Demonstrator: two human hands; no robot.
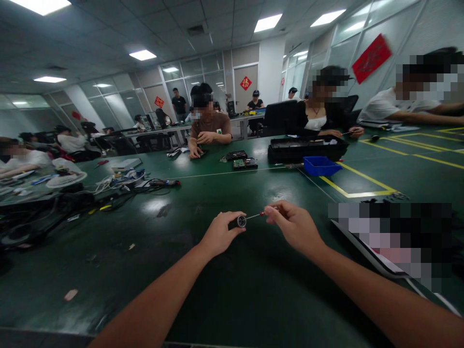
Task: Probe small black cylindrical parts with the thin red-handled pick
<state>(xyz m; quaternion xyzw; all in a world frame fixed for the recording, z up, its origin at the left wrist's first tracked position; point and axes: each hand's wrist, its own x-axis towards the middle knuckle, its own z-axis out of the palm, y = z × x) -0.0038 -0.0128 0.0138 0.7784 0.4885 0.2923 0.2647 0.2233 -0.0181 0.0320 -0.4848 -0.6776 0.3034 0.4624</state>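
Inside the tabletop's near edge [54, 326], the right hand [290, 222] grips a screwdriver [261, 213], shaft pointing left toward the black cylinder [241, 221] pinched in the left hand [223, 232].

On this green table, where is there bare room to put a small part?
The green table is bare between the forearms, and again between the right hand and the blue bin. It is crowded at left with tangled cables, and around the bin with the black tray.
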